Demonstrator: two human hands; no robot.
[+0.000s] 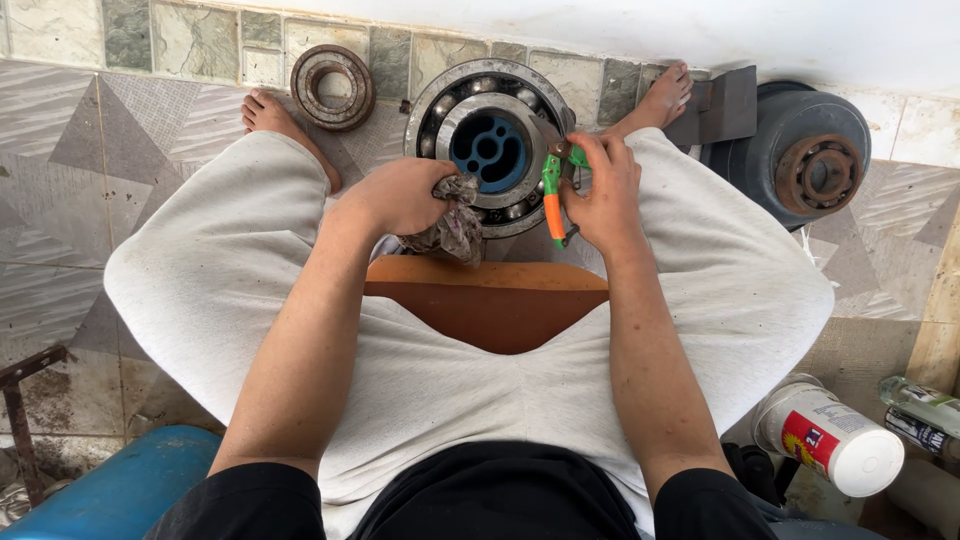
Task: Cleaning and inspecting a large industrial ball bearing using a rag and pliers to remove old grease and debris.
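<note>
The left hand (400,195) is closed around a grimy rag (455,222), pressed to the large ball bearing (487,145) between the feet. The right hand (603,190) grips orange-and-green pliers (553,195) — their tip hidden at the bearing's rim. The bearing's lower edge is covered by both hands.

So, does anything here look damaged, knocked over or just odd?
Two things stand out. The small bearing leaning against the wall and the hub of the grey pulley look rusty. A white plastic jar lies tipped on its side on the floor at lower right, lid on, nothing visibly spilled.
</note>
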